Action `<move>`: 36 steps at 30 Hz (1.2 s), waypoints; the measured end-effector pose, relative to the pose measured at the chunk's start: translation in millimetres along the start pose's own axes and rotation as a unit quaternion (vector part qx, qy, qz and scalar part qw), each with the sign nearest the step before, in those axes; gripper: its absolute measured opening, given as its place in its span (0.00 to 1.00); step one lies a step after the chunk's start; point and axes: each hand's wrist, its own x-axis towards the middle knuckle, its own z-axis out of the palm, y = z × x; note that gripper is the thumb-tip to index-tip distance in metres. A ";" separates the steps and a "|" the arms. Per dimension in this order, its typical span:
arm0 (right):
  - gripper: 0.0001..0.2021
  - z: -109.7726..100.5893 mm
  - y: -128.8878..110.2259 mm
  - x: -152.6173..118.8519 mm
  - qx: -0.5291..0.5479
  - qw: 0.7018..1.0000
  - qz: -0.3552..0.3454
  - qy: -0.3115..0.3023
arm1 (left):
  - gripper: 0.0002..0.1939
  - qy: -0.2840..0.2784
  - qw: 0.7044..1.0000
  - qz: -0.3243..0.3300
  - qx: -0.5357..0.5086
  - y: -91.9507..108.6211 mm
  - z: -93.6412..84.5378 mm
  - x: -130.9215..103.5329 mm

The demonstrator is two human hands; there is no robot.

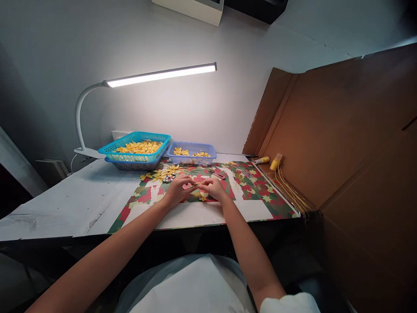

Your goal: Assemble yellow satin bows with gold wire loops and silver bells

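Observation:
My left hand [178, 190] and my right hand [213, 188] meet over the patterned sheet, fingertips pinched together. Between them they hold a small yellow piece [196, 184], which looks like ribbon or cord; its exact shape is mostly hidden by the fingers. Just below the fingertips a yellow ribbon bow [202, 198] shows, and I cannot tell whether it hangs from the held piece or lies on the sheet. Left of my left hand lie loose yellow bows [159, 174] and a cluster of small silvery pieces [168, 178]. Pink-handled snips [217, 174] rest beyond my right hand.
A turquoise basket [134, 155] heaped with yellow bows sits on another basket. Beside it stands a blue-violet basket [192, 160] holding smaller piles. A lit lamp [163, 75] arches overhead. Cardboard [325, 130] walls the right side, near a yellow spool [276, 162] with trailing cords [291, 189].

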 end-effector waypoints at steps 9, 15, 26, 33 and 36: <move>0.12 -2.9 4.4 0.9 -0.013 1.000 -0.019 -0.018 | 0.19 0.012 1.000 0.021 0.012 -0.9 -0.6 1.5; 0.12 -3.8 3.7 -0.8 -0.008 0.999 -0.023 -0.024 | 0.19 0.015 0.999 0.029 0.022 -1.9 -0.5 1.6; 0.13 -2.1 5.0 0.5 0.022 0.999 -0.005 -0.028 | 0.19 0.011 0.999 0.034 0.031 -3.1 -1.4 1.0; 0.13 -0.1 2.1 0.4 0.021 1.000 -0.006 -0.022 | 0.18 0.010 0.999 0.038 0.035 -2.8 -0.5 -0.1; 0.14 0.6 1.4 0.5 0.020 1.000 -0.004 -0.023 | 0.18 0.010 0.998 0.043 0.033 -3.5 0.2 0.1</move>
